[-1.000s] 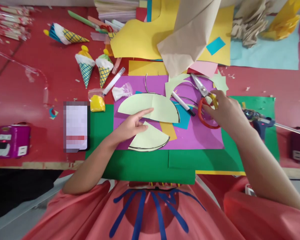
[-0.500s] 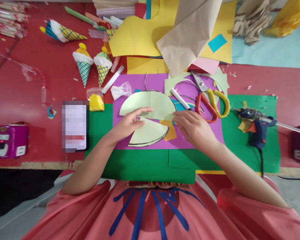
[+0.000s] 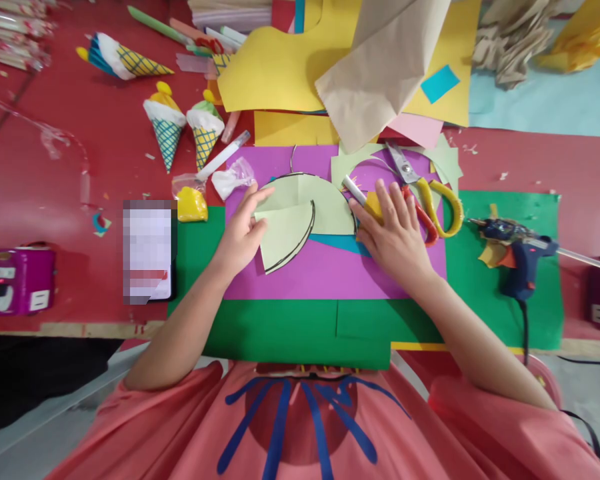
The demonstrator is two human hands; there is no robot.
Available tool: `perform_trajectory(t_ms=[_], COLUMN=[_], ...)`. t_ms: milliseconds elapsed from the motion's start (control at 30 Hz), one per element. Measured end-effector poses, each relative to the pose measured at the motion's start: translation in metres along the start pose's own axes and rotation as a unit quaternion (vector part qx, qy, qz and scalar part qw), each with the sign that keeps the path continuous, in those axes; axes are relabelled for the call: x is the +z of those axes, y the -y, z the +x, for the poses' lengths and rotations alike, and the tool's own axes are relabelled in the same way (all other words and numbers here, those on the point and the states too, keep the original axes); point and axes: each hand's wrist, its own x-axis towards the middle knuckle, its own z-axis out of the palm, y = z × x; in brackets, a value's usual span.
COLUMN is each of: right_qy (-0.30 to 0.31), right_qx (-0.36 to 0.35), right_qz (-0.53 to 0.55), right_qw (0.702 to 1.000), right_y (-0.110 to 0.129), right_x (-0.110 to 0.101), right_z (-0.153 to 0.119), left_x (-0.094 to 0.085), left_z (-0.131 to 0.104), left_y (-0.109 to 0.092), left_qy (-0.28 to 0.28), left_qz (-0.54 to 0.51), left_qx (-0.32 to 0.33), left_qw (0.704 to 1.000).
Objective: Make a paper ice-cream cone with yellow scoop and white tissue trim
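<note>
A pale green paper semicircle (image 3: 325, 193) with a black line along its curved edge lies on purple paper. A folded-looking pale green paper wedge (image 3: 287, 233), also black-edged, overlaps its left part. My left hand (image 3: 240, 233) is at the wedge's left side, pinching its edge between thumb and fingers. Flat and spread, my right hand (image 3: 395, 233) rests to the right of the semicircle, touching an orange paper scrap (image 3: 374, 207). Beside its fingers lie a white marker (image 3: 354, 189), partly covered, and scissors (image 3: 443, 207) with red and yellow handles.
Finished paper ice cream cones (image 3: 165, 127) lie at the back left, near a bag of yellow clay (image 3: 192, 203). A phone (image 3: 149, 250) is at left. A glue gun (image 3: 523, 263) rests on green paper at right. Brown paper (image 3: 380, 80) stands at the back.
The wedge has moved up and turned, and now overlaps the semicircle. The orange scrap has shifted up and right with my right hand, which has spread its fingers. My left hand moved slightly left.
</note>
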Motion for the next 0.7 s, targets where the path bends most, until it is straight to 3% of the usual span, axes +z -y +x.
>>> perform_trajectory(t_ms=[133, 267, 333, 433, 533, 700], right_qy=[-0.056, -0.112, -0.077, 0.032, 0.056, 0.053], right_qx=[0.034, 0.007, -0.059, -0.146, -0.119, -0.043], right_qz=[-0.001, 0.039, 0.072, 0.095, 0.079, 0.081], right_qw=[0.998, 0.993, 0.993, 0.984, 0.988, 0.994], right_y=[-0.007, 0.011, 0.024, 0.039, 0.040, 0.021], right_x=[-0.006, -0.015, -0.015, -0.007, 0.003, 0.012], right_z=[0.009, 0.006, 0.003, 0.004, 0.016, 0.051], left_x=[0.004, 0.007, 0.007, 0.006, 0.006, 0.007], left_z=[-0.001, -0.003, -0.004, -0.005, -0.006, -0.008], left_y=[0.001, -0.001, -0.002, -0.004, -0.005, -0.006], left_qy=[-0.047, -0.140, -0.180, -0.218, -0.226, -0.235], left_qz=[-0.024, -0.070, -0.090, -0.087, -0.098, -0.116], left_qx=[0.034, 0.094, 0.109, 0.112, 0.136, 0.157], left_qw=[0.998, 0.983, 0.973, 0.966, 0.959, 0.952])
